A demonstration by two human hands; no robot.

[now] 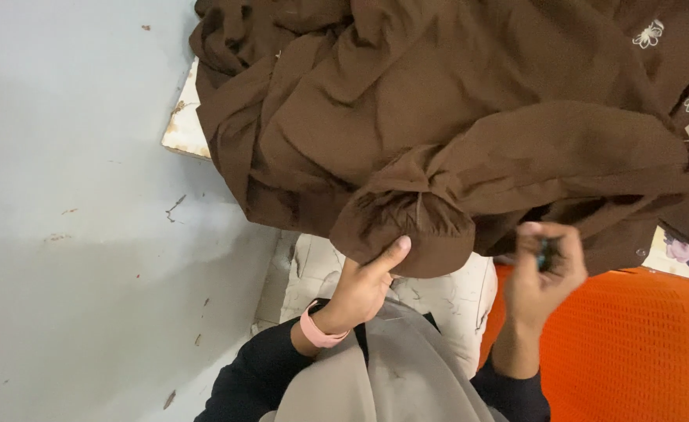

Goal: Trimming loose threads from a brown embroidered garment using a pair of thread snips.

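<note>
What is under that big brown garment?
Under the brown garment, a white, chipped table edge sticks out at left, and a floral cloth at right. The left hand grips its cuff. The rest is covered.

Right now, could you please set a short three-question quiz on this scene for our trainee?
1. True or false: the left hand grips the gathered cuff of the brown garment.
2. Which wrist carries the pink watch? A) left B) right C) neither
3. What bright thing lies beneath the right hand?

Key:
1. True: the thumb presses on the cuff's edge.
2. A.
3. An orange perforated plastic surface. The right hand's fingers pinch something small and dark, too blurred to name.
</note>
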